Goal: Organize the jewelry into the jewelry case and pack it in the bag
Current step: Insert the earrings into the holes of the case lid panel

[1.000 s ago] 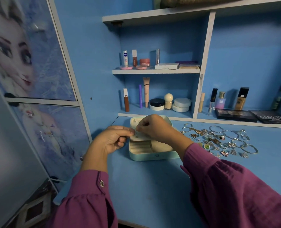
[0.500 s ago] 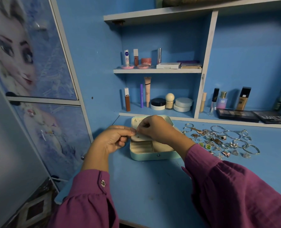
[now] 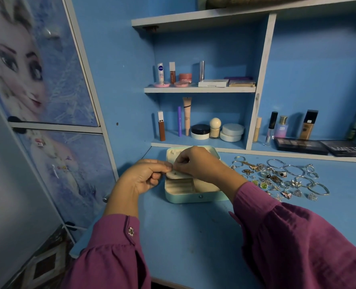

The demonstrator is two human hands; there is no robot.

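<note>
Both hands meet right over the open jewelry case point(image 3: 193, 195) on the blue desk point(image 3: 193, 236). The left hand point(image 3: 140, 178) and right hand point(image 3: 195, 163) have fingertips pinched together, touching each other on something tiny — can't tell what it is. A small cream insert point(image 3: 176, 175) sits just under the fingertips. The loose jewelry pile point(image 3: 277, 176) lies off past the right wrist — rings, bangles, earrings.

Desk point(image 3: 193, 236) (blue): case point(image 3: 193, 198), jewelry point(image 3: 277, 176).
</note>
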